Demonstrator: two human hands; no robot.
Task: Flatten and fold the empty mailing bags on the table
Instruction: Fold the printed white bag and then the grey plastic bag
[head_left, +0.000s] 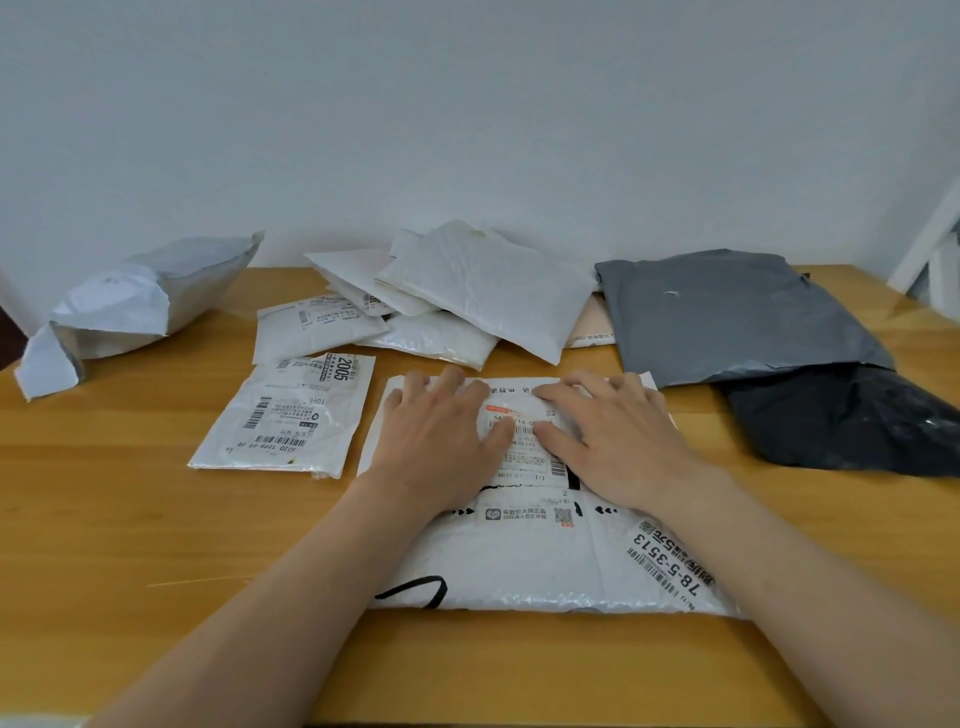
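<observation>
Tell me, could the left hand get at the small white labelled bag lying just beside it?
Probably yes. The left hand rests flat on the big white bag, and the small labelled bag lies uncovered on the table just to its left, nothing between.

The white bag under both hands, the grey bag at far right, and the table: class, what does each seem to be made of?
White mailing bag: probably thin plastic film, semi-gloss, since it crinkles and glints along its near edge. Grey bag: likely matte plastic film, with soft folds and dull sheen. Table: wood or wood-look laminate, showing pale streaky grain; which one cannot be told.
</observation>
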